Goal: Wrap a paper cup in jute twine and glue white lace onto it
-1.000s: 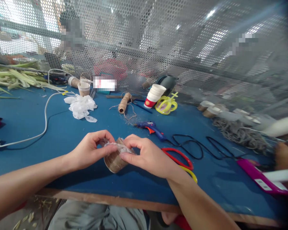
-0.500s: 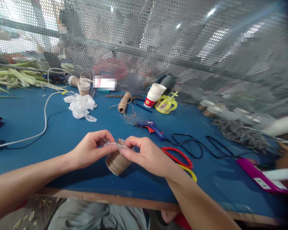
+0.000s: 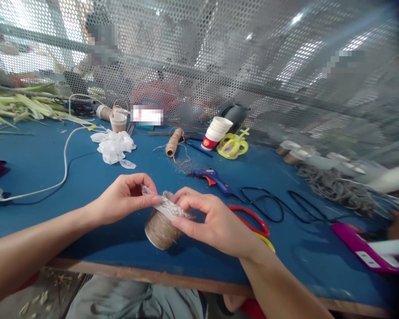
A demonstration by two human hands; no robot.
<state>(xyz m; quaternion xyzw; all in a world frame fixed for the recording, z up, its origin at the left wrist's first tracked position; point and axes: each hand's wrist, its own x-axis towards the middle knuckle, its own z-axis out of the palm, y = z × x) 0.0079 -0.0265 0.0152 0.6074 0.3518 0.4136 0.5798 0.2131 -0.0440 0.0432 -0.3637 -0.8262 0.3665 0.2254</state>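
Observation:
A small cup wrapped in brown twine (image 3: 160, 229) is held just above the blue table (image 3: 86, 177), near its front edge. A strip of white lace (image 3: 168, 206) lies across the cup's upper rim. My left hand (image 3: 124, 199) pinches the left end of the lace between thumb and fingers. On the right, my right hand (image 3: 213, 221) pinches the other end of the lace and presses it against the cup. Both hands are closed on the lace and cup.
Red and yellow scissors (image 3: 257, 226), a blue glue gun (image 3: 213, 177) with black cord, a twine spool (image 3: 173, 141), stacked paper cups (image 3: 216, 132), crumpled white lace (image 3: 113, 147), a white cable (image 3: 64, 164), green leaves (image 3: 23, 108), a magenta tool (image 3: 365, 252). Perforated metal screen behind.
The lace strip has been pulled flatter and stretched across the cup's rim. The cup has tilted slightly and both hands have shifted a little to the right.

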